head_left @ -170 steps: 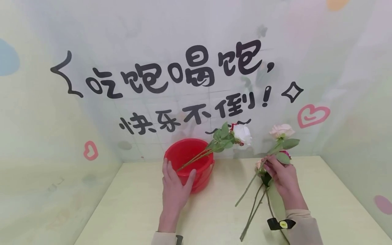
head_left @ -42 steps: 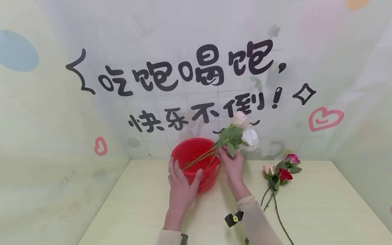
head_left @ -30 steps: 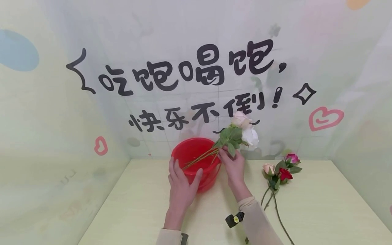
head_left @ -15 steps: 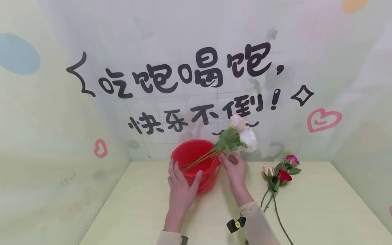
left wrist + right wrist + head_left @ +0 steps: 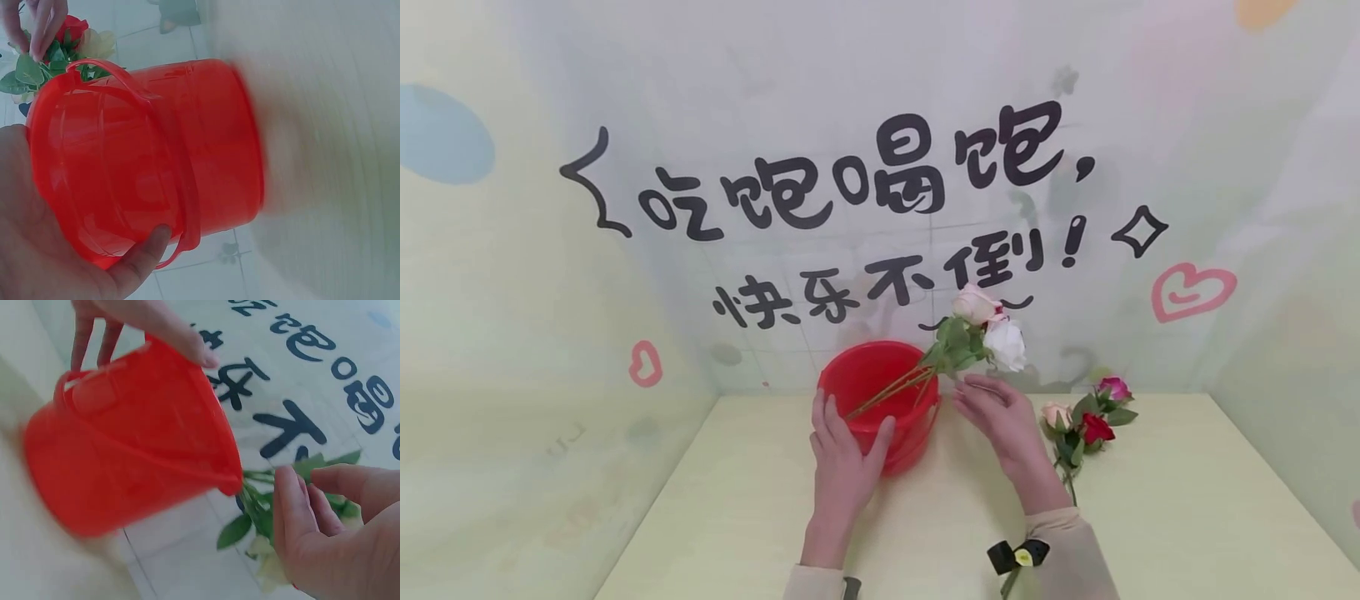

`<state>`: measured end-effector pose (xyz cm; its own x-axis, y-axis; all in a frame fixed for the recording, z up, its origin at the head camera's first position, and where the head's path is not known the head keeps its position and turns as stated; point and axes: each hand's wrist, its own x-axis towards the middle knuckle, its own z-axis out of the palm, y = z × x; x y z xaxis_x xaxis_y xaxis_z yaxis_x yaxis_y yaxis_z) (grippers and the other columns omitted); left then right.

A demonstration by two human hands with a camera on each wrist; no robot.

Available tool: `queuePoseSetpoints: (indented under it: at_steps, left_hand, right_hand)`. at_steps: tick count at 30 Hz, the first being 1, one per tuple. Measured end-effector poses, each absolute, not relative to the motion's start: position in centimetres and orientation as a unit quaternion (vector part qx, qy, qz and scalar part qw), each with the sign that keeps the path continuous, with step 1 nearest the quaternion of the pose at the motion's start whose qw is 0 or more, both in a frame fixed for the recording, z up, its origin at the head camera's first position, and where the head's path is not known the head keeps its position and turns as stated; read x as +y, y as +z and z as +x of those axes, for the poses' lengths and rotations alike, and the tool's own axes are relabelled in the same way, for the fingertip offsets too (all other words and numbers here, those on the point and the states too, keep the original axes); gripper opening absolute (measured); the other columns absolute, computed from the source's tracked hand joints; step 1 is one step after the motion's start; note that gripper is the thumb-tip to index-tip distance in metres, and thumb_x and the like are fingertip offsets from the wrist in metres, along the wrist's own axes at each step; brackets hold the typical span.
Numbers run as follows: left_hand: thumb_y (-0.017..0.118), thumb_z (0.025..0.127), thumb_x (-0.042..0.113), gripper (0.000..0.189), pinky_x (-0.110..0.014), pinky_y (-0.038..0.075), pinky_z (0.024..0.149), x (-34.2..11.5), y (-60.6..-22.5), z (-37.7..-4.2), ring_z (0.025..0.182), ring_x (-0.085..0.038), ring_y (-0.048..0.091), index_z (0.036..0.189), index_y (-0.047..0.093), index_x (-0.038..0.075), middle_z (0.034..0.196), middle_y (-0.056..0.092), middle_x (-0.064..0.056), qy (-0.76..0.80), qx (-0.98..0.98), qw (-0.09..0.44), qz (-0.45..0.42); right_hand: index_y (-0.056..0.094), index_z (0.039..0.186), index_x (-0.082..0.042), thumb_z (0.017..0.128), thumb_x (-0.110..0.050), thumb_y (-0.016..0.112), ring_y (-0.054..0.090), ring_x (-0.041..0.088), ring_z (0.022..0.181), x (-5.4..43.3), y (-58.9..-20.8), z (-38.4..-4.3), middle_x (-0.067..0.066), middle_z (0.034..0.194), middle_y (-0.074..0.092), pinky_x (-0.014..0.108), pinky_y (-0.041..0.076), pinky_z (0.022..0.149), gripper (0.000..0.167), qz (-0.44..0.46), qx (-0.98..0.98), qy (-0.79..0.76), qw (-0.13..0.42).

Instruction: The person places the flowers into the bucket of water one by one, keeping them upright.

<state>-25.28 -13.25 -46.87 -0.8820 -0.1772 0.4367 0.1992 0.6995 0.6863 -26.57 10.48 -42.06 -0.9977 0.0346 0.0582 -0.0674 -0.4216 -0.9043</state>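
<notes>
My left hand [image 5: 841,479] holds the red plastic bucket [image 5: 912,446], fingers along its left side and thumb on the front. A white rose [image 5: 1006,344] and a pale pink rose [image 5: 975,304] lean out over the bucket's right rim, their stems inside. Behind them shows a red rose [image 5: 74,30], clearer in the left wrist view. My right hand [image 5: 1003,421] is just right of the rim below the blooms, fingers loosely bent with nothing between them. In the right wrist view its fingers overlap the green leaves [image 5: 234,532].
On the table [image 5: 1187,500] at the right lie a peach rose [image 5: 1057,415], a red rose [image 5: 1097,428] and a magenta rose [image 5: 1115,388], their stems partly behind my right forearm. A wall sheet [image 5: 820,92] with black lettering stands close behind the bucket.
My right hand brought the pale pink rose from the table into the bucket, then let go and drew back to the right. The blooms shifted slightly left. My left hand stays on the bucket.
</notes>
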Motion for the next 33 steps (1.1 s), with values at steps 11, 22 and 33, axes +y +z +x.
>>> queuePoseSetpoints:
  at_steps: [11, 22, 33]
  left_hand:
    - [0.087, 0.084, 0.045, 0.112, -0.055, 0.062, 0.089, -12.8, -46.9, -25.3, 0.141, -0.035, 0.038, 0.165, 0.019, 0.007, 0.168, 0.024, -0.012, -0.374, -0.889, 0.264, -0.02]
    - [0.085, 0.085, 0.047, 0.11, -0.057, 0.058, 0.098, -13.2, -46.7, -25.6, 0.148, -0.034, 0.032, 0.165, 0.022, 0.006, 0.169, 0.025, -0.014, -0.342, -0.898, 0.276, -0.016]
    - [0.083, 0.089, 0.047, 0.112, -0.056, 0.059, 0.096, -13.1, -46.9, -26.0, 0.149, -0.03, 0.03, 0.167, 0.013, 0.01, 0.172, 0.014, -0.008, -0.388, -0.892, 0.234, -0.008]
  right_hand:
    - [0.06, 0.115, 0.016, 0.11, -0.016, 0.055, 0.076, 0.024, 0.084, 22.4, -43.3, -24.1, 0.024, 0.102, 0.071, 0.035, 0.065, 0.077, 0.033, -0.016, -0.811, 0.584, -0.034]
    - [0.059, 0.113, 0.018, 0.106, -0.014, 0.062, 0.072, 0.023, 0.084, 28.7, -46.5, -24.3, 0.024, 0.101, 0.071, 0.038, 0.065, 0.078, 0.033, -0.063, -0.85, 0.511, -0.115]
    - [0.062, 0.086, 0.001, 0.1, -0.012, 0.068, 0.064, 0.016, 0.066, 26.9, -47.9, -25.2, 0.007, 0.077, 0.065, 0.032, 0.06, 0.065, 0.02, -0.049, -0.861, 0.486, -0.142]
